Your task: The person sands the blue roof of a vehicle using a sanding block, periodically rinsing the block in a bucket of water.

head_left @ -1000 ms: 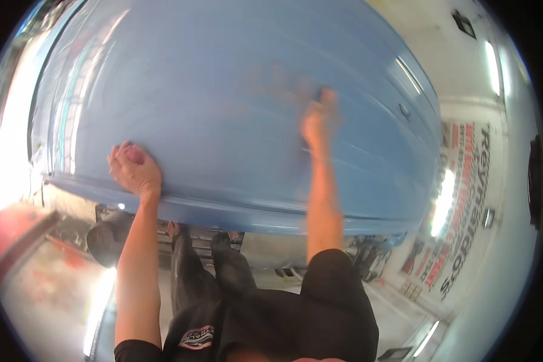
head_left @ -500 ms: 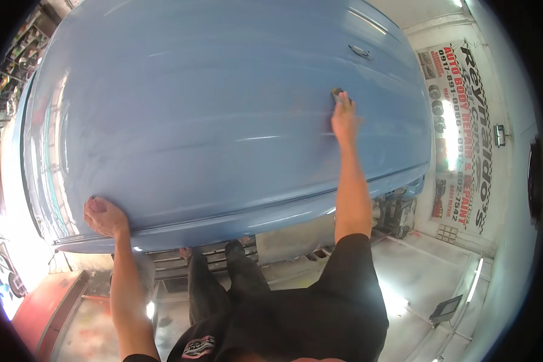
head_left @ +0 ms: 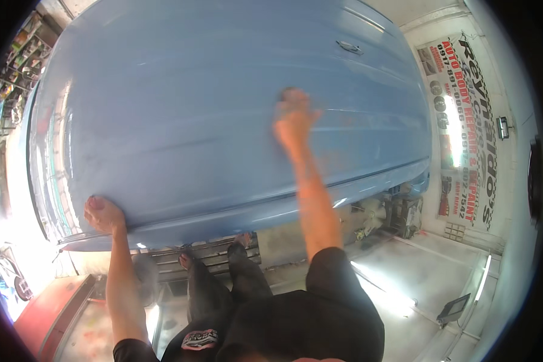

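Note:
A broad light-blue vehicle roof (head_left: 211, 90) spreads out in front of me. Far over its right part, my right hand (head_left: 294, 123) presses a small dark pad (head_left: 291, 95) against the paint; motion smears both. At the roof's near left corner rests my left hand (head_left: 104, 216), its fingers curled around a small pinkish rounded thing whose kind I cannot make out. A small antenna base (head_left: 349, 47) stands on the far right of the roof.
My feet are on a slatted bench (head_left: 169, 260) beside the vehicle. A red cabinet (head_left: 51, 314) stands at lower left, crowded shelves (head_left: 27, 66) at far left. A printed banner (head_left: 458, 133) hangs on the right wall. A floodlight (head_left: 454, 309) shows at lower right.
My right hand has slid left across the roof with the dark pad. The left hand has stayed at the near left corner. The view has shifted slightly.

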`<action>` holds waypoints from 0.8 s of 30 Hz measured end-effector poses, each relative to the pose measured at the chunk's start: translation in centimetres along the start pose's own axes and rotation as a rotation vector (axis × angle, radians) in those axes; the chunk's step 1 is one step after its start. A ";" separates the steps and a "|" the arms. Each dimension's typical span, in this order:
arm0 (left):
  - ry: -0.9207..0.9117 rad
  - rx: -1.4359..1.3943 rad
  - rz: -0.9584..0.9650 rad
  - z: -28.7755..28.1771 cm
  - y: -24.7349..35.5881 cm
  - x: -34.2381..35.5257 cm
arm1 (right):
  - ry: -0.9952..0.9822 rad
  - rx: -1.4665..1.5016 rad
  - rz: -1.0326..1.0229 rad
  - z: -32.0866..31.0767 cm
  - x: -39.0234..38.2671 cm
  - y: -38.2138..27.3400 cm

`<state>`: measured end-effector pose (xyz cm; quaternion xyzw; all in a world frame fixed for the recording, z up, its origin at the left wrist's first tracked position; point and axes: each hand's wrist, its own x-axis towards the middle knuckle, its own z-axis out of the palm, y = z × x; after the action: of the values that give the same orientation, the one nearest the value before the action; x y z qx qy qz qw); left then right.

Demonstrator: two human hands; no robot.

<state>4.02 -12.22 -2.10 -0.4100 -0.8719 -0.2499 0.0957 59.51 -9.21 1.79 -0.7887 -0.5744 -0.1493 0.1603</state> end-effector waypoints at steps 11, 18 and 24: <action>0.101 -0.104 0.043 -0.8 0.6 0.7 | -0.202 1.231 0.023 -6.7 -8.4 -30.0; -0.012 -0.484 0.118 -3.3 1.8 -0.1 | -0.179 1.393 0.182 -1.8 -14.5 -37.2; -0.186 -0.712 0.363 -4.8 2.4 -0.6 | -0.165 1.490 0.215 -4.5 -14.1 -37.7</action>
<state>6.04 -13.83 2.67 -0.5857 -0.6491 -0.4771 -0.0890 19.18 -12.35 3.04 -0.5319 -0.4533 0.3543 0.6213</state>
